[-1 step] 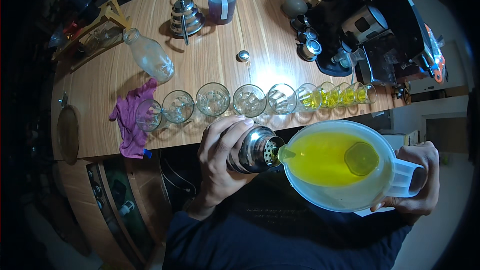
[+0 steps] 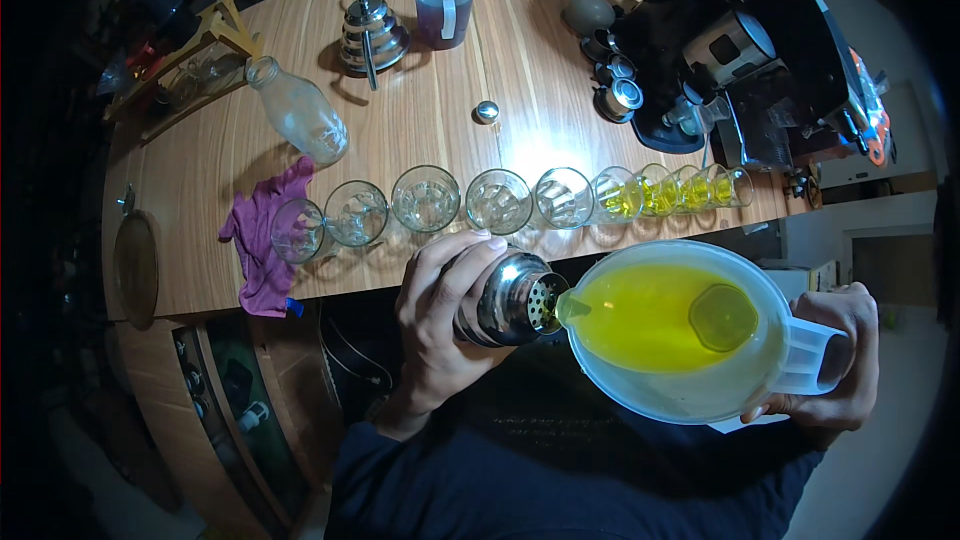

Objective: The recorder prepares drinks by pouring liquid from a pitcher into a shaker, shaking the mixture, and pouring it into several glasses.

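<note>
My left hand (image 2: pixel 445 310) is wrapped round a steel cocktail shaker (image 2: pixel 500 300), whose perforated strainer top faces right. In my right hand (image 2: pixel 850 355) is the handle of a translucent plastic measuring jug (image 2: pixel 680 400), tilted toward the shaker. Yellow liquid (image 2: pixel 640 315) fills part of the jug and reaches its spout, which meets the strainer opening. Beyond my hands a row of glasses crosses the table. Those on the left, such as one drinking glass (image 2: pixel 427 198), look empty; several on the right, such as another glass (image 2: pixel 618 195), hold yellow liquid.
A purple cloth (image 2: pixel 263 230) lies by the leftmost glass, near a glass bottle (image 2: pixel 305 115). Farther back stand a steel gooseneck kettle (image 2: pixel 370 35) and a jug of dark liquid (image 2: pixel 445 15). A small steel cap (image 2: pixel 486 112) rests mid-table. A black coffee machine (image 2: pixel 690 50) occupies the right.
</note>
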Tool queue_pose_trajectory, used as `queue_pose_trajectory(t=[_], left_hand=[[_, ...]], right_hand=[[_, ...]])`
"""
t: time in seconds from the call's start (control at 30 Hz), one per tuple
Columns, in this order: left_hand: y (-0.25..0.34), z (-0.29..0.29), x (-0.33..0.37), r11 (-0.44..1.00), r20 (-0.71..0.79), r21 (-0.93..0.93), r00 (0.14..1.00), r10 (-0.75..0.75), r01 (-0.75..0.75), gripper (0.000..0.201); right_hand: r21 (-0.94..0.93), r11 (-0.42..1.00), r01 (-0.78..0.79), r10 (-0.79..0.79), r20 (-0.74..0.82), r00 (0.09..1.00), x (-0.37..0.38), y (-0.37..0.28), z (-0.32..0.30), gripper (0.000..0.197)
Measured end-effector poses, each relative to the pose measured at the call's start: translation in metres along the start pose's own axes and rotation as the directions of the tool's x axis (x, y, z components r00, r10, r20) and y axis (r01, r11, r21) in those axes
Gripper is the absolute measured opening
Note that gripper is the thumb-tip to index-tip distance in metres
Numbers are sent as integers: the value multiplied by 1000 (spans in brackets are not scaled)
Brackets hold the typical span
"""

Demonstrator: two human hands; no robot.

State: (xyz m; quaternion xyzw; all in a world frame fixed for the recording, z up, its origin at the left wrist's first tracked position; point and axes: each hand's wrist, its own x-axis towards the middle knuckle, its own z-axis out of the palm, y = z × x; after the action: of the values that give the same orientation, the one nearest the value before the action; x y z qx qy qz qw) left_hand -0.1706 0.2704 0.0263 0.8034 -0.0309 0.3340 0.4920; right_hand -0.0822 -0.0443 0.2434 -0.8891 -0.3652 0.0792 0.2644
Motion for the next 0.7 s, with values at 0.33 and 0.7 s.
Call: queue_pose_trajectory(t=[0.33,0.7], left_hand=[[-1,0,0,1000,1,1,1000,-8,8,80],[-1,1,0,1000,-9,-2,1000,-8,8,79]], right_hand=[[-42,999,7,-6,23,1000,2,-3,1,93],[-75,996,53,-50,37,998,6,-6,0,91]])
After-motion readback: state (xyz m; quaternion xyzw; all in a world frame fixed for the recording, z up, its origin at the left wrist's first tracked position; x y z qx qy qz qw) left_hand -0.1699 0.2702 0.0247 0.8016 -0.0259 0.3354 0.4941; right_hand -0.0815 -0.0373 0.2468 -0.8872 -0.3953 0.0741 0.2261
